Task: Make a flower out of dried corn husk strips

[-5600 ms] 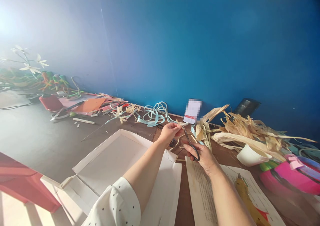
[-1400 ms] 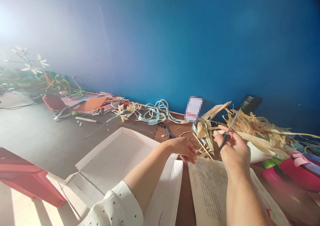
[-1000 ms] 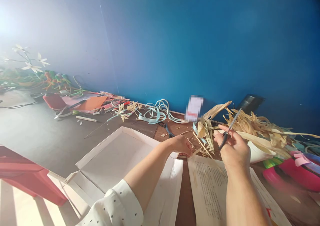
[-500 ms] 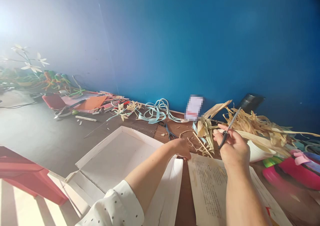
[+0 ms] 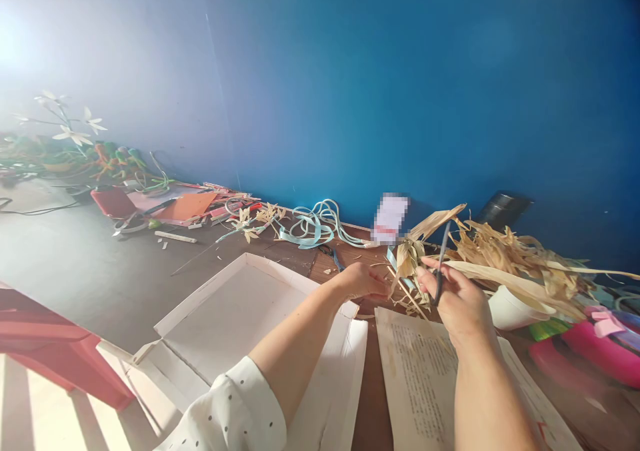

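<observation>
While right fingers (image 5: 427,280) grip scissors (image 5: 441,263), left fingers (image 5: 377,284) curl near husks (image 5: 407,258), hold unclear.

A handicraft workspace is suggested by dried corn husks (image 5: 515,258) heaped beside a blue wall (image 5: 350,91), by artificial flowers (image 5: 247,226), looped pale-blue ribbon (image 5: 306,243) and orange card (image 5: 190,206) spread over a brown tabletop (image 5: 285,259), and by scissors (image 5: 442,263) held above it.

Glare at far left bleaches the wall (image 5: 320,98), darker toward the right.
</observation>
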A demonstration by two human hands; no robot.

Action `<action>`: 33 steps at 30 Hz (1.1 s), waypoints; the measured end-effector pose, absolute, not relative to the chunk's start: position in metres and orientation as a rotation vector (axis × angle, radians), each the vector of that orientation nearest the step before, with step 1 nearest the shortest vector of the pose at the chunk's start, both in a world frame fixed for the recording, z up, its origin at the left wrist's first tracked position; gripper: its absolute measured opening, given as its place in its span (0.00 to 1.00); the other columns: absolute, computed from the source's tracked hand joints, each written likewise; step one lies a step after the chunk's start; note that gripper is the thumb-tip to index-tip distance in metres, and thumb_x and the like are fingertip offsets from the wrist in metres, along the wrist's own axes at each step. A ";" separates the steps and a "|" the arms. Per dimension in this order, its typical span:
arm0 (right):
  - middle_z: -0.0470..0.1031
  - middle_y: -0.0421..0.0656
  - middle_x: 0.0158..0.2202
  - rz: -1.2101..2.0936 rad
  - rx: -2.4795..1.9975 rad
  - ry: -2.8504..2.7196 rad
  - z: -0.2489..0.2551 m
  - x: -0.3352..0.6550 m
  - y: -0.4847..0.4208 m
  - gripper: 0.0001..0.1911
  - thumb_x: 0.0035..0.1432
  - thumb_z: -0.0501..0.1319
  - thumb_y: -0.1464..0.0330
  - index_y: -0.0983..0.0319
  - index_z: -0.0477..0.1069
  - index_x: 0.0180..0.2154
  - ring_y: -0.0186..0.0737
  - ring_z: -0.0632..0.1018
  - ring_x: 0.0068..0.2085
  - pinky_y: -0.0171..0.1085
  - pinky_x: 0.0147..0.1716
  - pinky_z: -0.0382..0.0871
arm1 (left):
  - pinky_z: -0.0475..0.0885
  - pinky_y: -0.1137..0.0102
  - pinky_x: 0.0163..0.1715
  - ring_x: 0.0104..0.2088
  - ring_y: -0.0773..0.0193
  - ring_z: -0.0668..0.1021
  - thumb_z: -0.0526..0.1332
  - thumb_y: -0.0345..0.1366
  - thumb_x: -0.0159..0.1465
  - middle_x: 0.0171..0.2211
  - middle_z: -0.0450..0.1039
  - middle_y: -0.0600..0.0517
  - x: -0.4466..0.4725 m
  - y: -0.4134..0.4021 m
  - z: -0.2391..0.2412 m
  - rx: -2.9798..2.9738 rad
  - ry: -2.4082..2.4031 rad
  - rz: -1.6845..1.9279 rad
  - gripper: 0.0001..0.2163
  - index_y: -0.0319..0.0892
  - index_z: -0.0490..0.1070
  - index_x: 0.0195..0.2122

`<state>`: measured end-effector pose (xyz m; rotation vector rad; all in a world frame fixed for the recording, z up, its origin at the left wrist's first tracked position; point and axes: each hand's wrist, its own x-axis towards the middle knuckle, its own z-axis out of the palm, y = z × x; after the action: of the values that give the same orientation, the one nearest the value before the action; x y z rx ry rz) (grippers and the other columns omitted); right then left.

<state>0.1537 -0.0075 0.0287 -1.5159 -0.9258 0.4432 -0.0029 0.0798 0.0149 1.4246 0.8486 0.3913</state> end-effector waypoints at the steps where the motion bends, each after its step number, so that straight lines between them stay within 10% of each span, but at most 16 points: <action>1: 0.76 0.43 0.28 0.516 -1.521 -0.939 0.027 0.154 -0.007 0.25 0.42 0.70 0.61 0.62 0.77 0.44 0.38 0.74 0.26 0.35 0.26 0.68 | 0.69 0.73 0.32 0.27 0.69 0.73 0.67 0.32 0.47 0.23 0.72 0.52 -0.004 0.081 0.015 1.322 0.822 0.446 0.06 0.36 0.73 0.24; 33: 0.77 0.39 0.32 1.155 -1.638 -1.233 0.015 0.148 -0.009 0.21 0.44 0.69 0.57 0.57 0.78 0.41 0.39 0.73 0.32 0.33 0.30 0.67 | 0.65 0.75 0.28 0.23 0.75 0.69 0.71 0.38 0.47 0.25 0.71 0.52 -0.014 0.102 0.004 0.945 0.720 0.793 0.14 0.35 0.76 0.31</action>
<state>0.1482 -0.0089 0.0146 -1.6380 -1.2333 1.1555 -0.0137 0.1020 0.0042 0.9450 0.7202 0.7925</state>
